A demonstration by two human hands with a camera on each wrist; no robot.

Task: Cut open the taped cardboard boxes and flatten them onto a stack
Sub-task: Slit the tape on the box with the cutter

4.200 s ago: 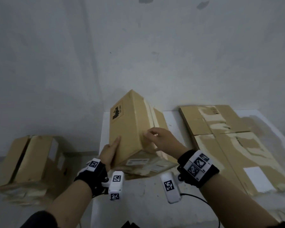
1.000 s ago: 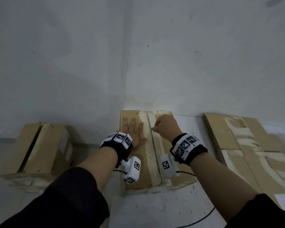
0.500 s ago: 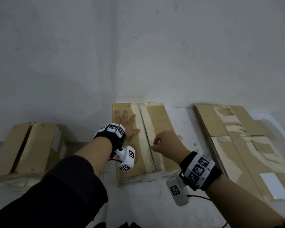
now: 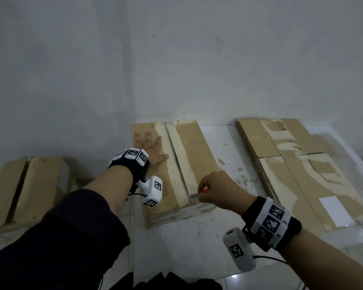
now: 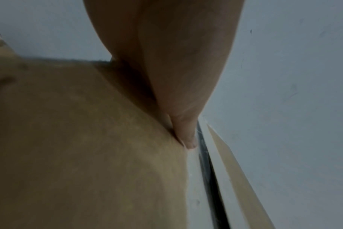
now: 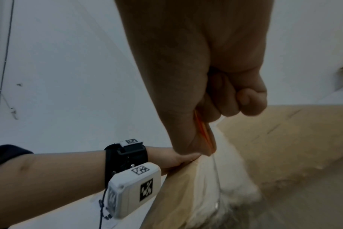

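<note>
A brown cardboard box (image 4: pixel 197 155) lies on the white table (image 4: pixel 187 243), its top seam covered by pale tape (image 4: pixel 176 164). My left hand (image 4: pixel 149 147) presses flat on the left top flap, fingers spread. My right hand (image 4: pixel 216 190) grips a small orange-handled knife (image 4: pixel 202 191) with its blade at the near end of the seam. The seam shows as a dark slit (image 5: pixel 207 178) in the left wrist view, beside my left fingertip (image 5: pixel 188 139). In the right wrist view the orange handle (image 6: pixel 203 131) shows inside my fist above the white tape (image 6: pixel 221 178).
A stack of flattened cardboard (image 4: pixel 302 168) lies on the right half of the table. Another box (image 4: pixel 27 187) with an open top seam sits on the floor at the left. A grey wall (image 4: pixel 176 59) stands right behind the table.
The box was laid flat from its tilted pose. My right hand has drawn the knife along the seam from the far end to the near end. The left hand stays pressed on the left flap.
</note>
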